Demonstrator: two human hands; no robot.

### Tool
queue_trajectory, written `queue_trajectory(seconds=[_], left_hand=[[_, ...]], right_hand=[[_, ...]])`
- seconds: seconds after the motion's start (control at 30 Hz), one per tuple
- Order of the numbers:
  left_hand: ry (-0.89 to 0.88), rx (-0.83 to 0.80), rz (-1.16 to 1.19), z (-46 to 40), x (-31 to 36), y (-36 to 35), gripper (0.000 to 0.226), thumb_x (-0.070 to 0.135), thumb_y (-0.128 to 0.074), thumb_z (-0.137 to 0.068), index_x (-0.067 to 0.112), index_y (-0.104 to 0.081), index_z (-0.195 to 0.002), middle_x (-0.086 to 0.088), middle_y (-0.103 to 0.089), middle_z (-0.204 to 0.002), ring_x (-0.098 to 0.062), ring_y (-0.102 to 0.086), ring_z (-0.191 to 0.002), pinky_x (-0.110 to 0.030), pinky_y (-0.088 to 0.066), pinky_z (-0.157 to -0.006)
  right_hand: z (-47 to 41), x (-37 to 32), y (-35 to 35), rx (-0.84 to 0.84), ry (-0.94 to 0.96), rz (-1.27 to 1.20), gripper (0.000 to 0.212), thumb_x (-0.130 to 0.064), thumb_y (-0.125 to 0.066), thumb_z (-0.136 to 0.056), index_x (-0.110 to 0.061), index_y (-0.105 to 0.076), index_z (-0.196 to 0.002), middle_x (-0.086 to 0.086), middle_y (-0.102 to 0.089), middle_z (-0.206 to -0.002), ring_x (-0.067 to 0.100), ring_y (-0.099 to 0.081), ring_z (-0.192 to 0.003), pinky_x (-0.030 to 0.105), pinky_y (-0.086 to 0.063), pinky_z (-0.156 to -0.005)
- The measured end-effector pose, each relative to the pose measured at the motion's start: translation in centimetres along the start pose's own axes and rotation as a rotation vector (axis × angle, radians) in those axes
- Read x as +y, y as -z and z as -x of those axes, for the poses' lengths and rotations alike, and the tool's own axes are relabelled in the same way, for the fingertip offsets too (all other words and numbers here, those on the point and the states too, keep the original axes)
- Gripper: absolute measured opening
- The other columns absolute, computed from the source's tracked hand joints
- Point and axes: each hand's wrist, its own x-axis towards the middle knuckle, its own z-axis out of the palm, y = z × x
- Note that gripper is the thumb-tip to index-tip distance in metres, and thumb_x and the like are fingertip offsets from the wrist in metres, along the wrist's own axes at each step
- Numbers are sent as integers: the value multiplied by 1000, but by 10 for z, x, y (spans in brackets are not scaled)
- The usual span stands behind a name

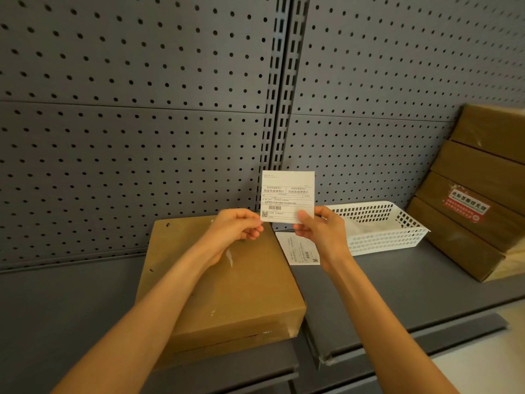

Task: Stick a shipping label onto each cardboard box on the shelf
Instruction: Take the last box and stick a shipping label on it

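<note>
A white shipping label [287, 194] with a barcode and QR code is held upright in front of the pegboard, above the shelf. My right hand [318, 231] pinches its lower right corner between thumb and fingers. My left hand [238, 227] is curled at the label's lower left corner, fingertips at its edge. Below my left hand lies a flat brown cardboard box [227, 294] on the grey shelf [397, 288]. A second printed label [301, 248] lies flat on the shelf beside the box's far right corner.
A white perforated plastic basket [380, 226] stands on the shelf to the right. Several cardboard boxes [477, 191] lean stacked at the far right, one with a red sticker. A grey pegboard wall [142, 109] backs the shelf.
</note>
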Motion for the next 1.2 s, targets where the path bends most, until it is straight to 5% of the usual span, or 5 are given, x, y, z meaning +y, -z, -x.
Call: queue_trajectory(seconds=[0.83, 1.03, 1.2], left_hand=[[-50, 25, -127, 0, -2, -4, 10, 7, -59, -88, 12, -66, -84, -3, -69, -82, -12, -62, -75, -27, -51, -75], [-78, 17, -191, 0, -3, -5, 9, 6, -62, -85, 13, -66, -82, -1, -69, -82, -9, -63, -74, -19, -51, -71], [-107, 17, -203, 0, -4, -6, 10, 6, -62, -85, 14, -67, -81, -2, -70, -83, -9, -64, -75, -15, -50, -67]], right_hand=[[-2, 27, 3, 48, 11, 221, 21, -17, -72, -83, -5, -62, -98, 2, -70, -77, 11, -63, -60, 17, -54, -57], [-3, 33, 6, 161, 21, 340, 36, -28, -76, -79, -10, -62, -107, 4, -67, -92, 17, -66, -84, 31, -54, -79], [2, 23, 2, 180, 175, 474, 27, -25, -73, -82, -10, -67, -104, -4, -65, -85, 1, -58, -77, 13, -44, -70]])
